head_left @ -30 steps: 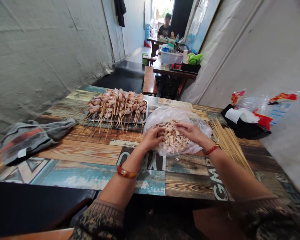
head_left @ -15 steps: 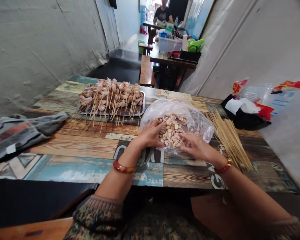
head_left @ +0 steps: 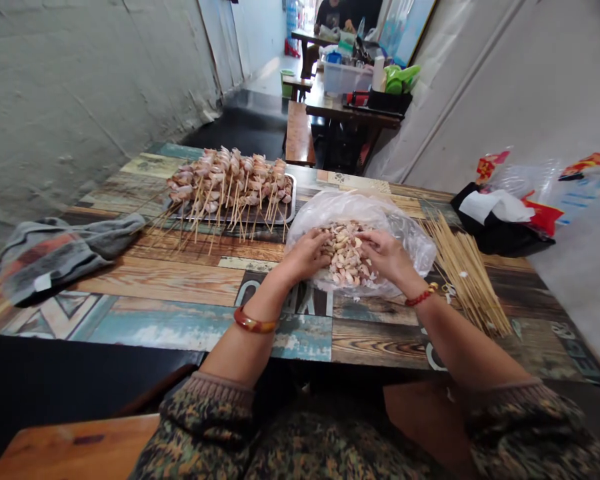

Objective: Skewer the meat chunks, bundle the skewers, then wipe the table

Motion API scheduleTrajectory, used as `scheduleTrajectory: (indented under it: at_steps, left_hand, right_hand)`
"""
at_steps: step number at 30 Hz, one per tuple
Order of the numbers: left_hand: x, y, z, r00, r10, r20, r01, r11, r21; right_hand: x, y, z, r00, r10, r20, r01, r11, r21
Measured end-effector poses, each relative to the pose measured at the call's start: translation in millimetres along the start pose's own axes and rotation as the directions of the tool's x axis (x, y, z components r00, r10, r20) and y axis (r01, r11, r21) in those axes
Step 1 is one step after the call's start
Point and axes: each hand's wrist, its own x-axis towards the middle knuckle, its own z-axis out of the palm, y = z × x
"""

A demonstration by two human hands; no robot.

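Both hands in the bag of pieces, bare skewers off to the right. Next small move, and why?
Probably the right hand reaches for one stick from the bare skewers. Both it and the left hand rest on the pieces in the clear bag, and neither holds a stick.

right hand (head_left: 387, 257) back up onto meat pieces (head_left: 347, 257), view shifted

Glossy clear plastic bag (head_left: 405, 230); matt, weathered wood table (head_left: 180, 287); shiny metal tray (head_left: 290, 212).

Bare table (head_left: 170, 287) left of bag (head_left: 405, 233), tray (head_left: 293, 212) behind-left, skewers (head_left: 463, 273) just right, cloth (head_left: 55, 253) far left
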Motion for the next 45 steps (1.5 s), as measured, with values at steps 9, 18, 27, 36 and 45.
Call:
scheduleTrajectory:
  at_steps: [9, 18, 27, 36, 45]
  left_hand:
    - [4.3, 6.3, -7.6, 0.967, -0.163, -0.195, 0.122, 0.971, -0.206]
    - [1.7, 1.6, -3.1, 0.994, -0.108, -0.017, 0.090, 0.896, -0.435]
    - [-6.3, 20.8, -20.3, 0.877, 0.133, 0.461, 0.078, 0.908, -0.411]
    - [-7.2, 15.5, -20.6, 0.811, 0.187, 0.555, 0.061, 0.916, -0.397]
    - [-6.9, 15.5, -19.6, 0.825, 0.179, 0.536, 0.066, 0.912, -0.405]
  right_hand:
    - [-16.6, -37.0, -1.8, 0.926, -0.207, 0.317, 0.212, 0.977, 0.018]
    - [-1.0, 10.4, -8.5, 0.998, 0.047, 0.040, -0.048, 0.999, 0.022]
    - [-41.1, -18.6, -7.7, 0.957, -0.047, 0.286, 0.074, 0.994, -0.085]
    - [-44.5, -9.9, -2.5, 0.977, 0.104, 0.186, -0.108, 0.994, 0.015]
    - [-22.2, 4.1, -24.0, 0.910, 0.402, 0.098, -0.410, 0.842, 0.352]
